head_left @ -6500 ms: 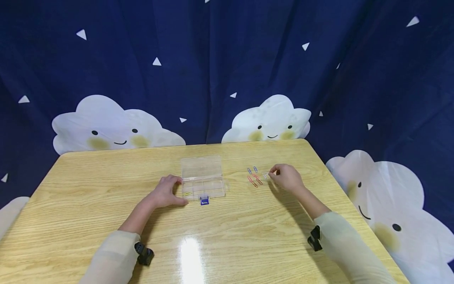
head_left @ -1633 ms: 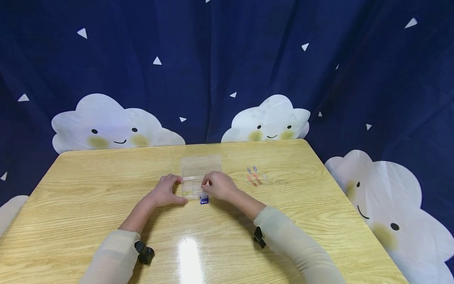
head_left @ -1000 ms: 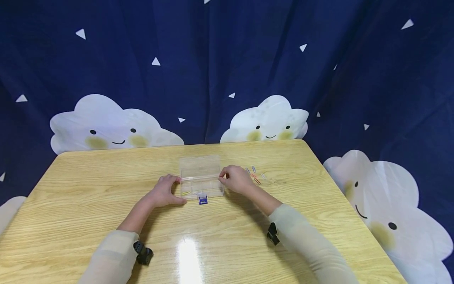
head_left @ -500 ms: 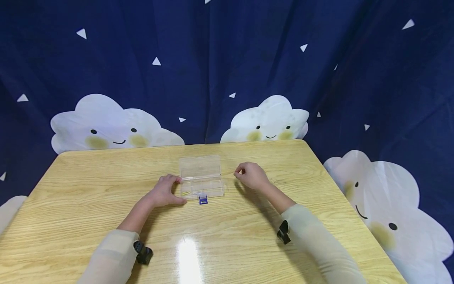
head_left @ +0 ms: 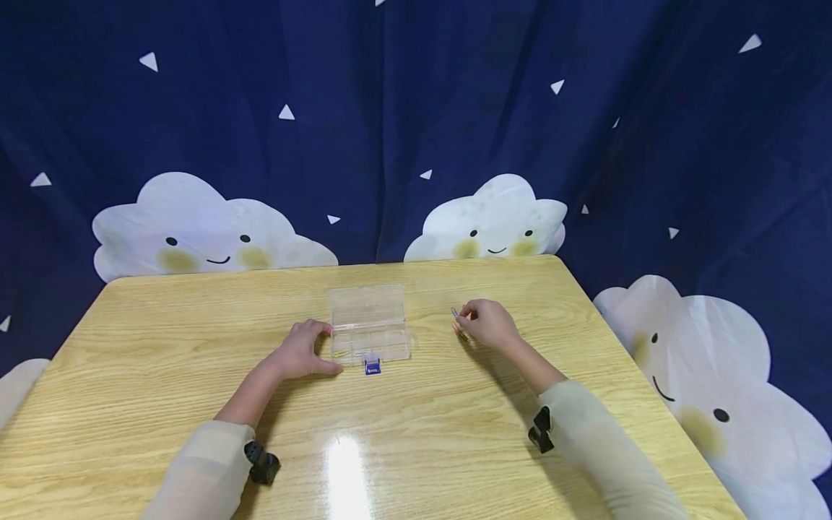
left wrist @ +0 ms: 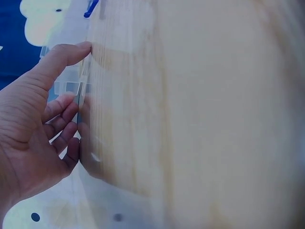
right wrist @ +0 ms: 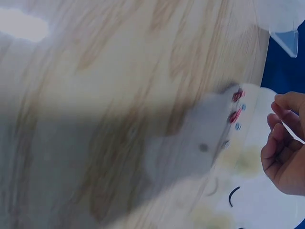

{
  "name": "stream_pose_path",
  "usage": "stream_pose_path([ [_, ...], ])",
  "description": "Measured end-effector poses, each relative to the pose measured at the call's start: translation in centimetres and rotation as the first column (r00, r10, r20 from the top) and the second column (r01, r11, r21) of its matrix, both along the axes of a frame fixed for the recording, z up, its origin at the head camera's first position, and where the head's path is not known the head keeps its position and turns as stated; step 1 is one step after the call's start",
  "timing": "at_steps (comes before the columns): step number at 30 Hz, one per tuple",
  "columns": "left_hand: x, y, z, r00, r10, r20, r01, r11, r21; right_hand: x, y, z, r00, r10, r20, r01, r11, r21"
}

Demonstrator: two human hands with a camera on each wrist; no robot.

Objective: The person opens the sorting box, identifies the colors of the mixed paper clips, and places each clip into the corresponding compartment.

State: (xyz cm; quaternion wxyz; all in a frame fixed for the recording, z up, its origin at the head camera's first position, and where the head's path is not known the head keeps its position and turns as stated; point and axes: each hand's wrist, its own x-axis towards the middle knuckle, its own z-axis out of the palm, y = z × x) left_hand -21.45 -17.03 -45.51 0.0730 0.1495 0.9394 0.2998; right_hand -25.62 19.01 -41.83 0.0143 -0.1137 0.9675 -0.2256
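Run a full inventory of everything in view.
Clear plastic compartment box: one, colourless, on the table, lid open
Blue plastic latch: one, blue, box's front edge
Small yellow clip: count unclear, yellow, box's front left compartment
Red paper clips: count unclear, red, table, near right hand
Blue paper clips: two visible, blue, same group
Pale paper clip: one visible, blurred, same group
Light wooden table: one, light brown, beneath
Cloud-patterned curtain: dark blue, white, behind
Black wrist devices: two, black, at the sleeves
Cream sleeves: two, cream, forearms
Hands: two; left hand at box's left end, right above clips
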Motion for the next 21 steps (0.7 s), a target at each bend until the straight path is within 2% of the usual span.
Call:
stream_pose_path([
  [11,0.1,0.0,0.0,1.000,0.008,0.007,-0.008,1.000,0.011,-0.3,3.0,-1.1,0.996,-0.088,-0.007,0.088,0.996,0.027],
  [21,0.1,0.1,0.0,1.000,0.012,0.010,-0.012,1.000,0.004,-0.5,4.6,-2.3,0.989,-0.145,0.004,0.144,0.989,0.024],
])
